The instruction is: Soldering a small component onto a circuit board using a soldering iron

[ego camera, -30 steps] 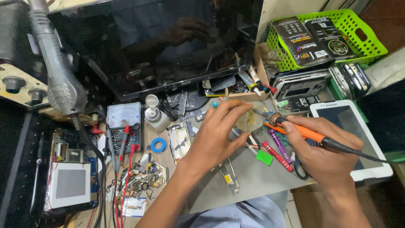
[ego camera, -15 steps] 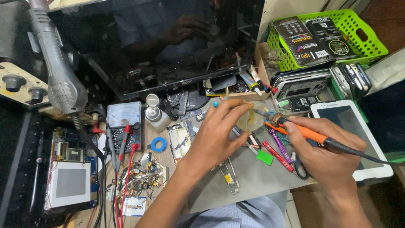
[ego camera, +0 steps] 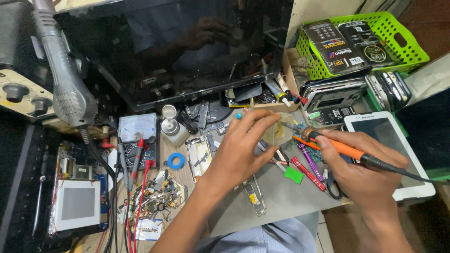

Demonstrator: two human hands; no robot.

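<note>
The grey work mat (ego camera: 281, 197) serves as the landmark. At its near edge lies a narrow metal phone frame strip (ego camera: 254, 195). Above the mat's middle the left hand (ego camera: 239, 152) pinches a small translucent yellowish part (ego camera: 280, 132) between thumb and fingertips, closed on it. Over the mat's right side the right hand (ego camera: 363, 171) is wrapped around an orange-handled soldering iron (ego camera: 337, 146), whose metal tip touches or nearly touches the yellowish part. A red screwdriver (ego camera: 307, 173) and a green plastic pick (ego camera: 294, 174) lie on the mat beneath the iron. Left of the mat sit a blue tape ring (ego camera: 176, 160) and an analogue multimeter (ego camera: 137, 133). Right of it rests a white tablet (ego camera: 389, 150). Beyond the mat stand a dark flat screen (ego camera: 164, 51) and a green plastic basket (ego camera: 403, 42).
</note>
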